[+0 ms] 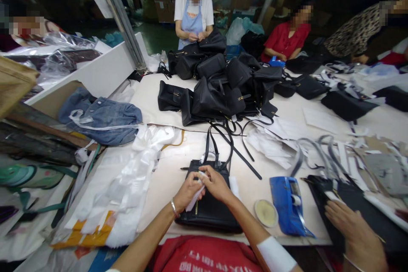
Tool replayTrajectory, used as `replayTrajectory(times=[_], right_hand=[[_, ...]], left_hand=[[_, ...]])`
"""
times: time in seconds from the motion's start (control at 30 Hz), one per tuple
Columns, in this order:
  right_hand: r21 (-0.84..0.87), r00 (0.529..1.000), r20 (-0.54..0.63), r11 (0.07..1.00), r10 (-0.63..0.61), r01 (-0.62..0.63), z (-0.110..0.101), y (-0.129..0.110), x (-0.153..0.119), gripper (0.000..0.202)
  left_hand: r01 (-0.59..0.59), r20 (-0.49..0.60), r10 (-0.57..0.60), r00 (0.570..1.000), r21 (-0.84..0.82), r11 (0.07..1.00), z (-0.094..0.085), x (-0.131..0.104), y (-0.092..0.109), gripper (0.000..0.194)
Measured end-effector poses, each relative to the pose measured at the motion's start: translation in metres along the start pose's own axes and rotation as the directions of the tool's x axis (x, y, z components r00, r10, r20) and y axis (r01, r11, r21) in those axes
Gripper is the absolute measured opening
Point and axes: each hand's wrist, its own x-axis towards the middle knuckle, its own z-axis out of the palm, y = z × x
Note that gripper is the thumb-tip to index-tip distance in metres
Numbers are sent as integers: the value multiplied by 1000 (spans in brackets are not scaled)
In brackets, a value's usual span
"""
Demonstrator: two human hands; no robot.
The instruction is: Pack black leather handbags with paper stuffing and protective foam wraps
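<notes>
A black handbag point(219, 210) lies flat in front of me, its thin handles point(213, 142) stretched away from me. Over its upper half, my left hand point(190, 188) is closed on a white strip point(194, 200), possibly paper or thin wrap, which hangs down from the fingers. My right hand point(216, 183) meets it from the other side, thumb and forefinger pinched at the strip's upper end. The fingers partly cover the strip, so I cannot tell its full shape. A brass-coloured zip pull point(196, 208) shows on the bag just below the hands.
Black handbags point(216, 93) are heaped beyond. White wrapping sheets point(127, 178) and denim cloth point(100, 114) lie left. At right are a tape dispenser point(288, 206), a round tin point(266, 213) and a co-worker's hand point(347, 225) on another bag. Other people work across the table.
</notes>
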Motion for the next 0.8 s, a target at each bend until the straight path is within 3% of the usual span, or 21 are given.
replayTrajectory(times=[0.13, 0.23, 0.33, 0.47, 0.6, 0.8], right_hand=[[13, 997, 71, 999, -38, 37, 1, 7, 5, 27], [87, 1000, 13, 996, 11, -12, 5, 13, 4, 29], [167, 994, -78, 984, 74, -61, 12, 17, -3, 35], [362, 967, -145, 921, 211, -147, 31, 18, -27, 43], [417, 964, -163, 901, 208, -124, 60, 15, -53, 36], [482, 958, -169, 867, 233, -126, 87, 11, -52, 33]], left_hand=[[-1, -26, 3, 1000, 85, 996, 0, 1, -4, 43], [58, -18, -57, 998, 64, 996, -4, -7, -3, 44], [126, 59, -128, 990, 41, 991, -11, -20, -2, 44], [138, 53, -136, 989, -28, 990, -19, -33, -2, 44], [129, -12, -131, 991, -103, 986, -18, -34, -1, 43], [91, -41, -99, 994, -165, 982, -16, -39, -1, 46]])
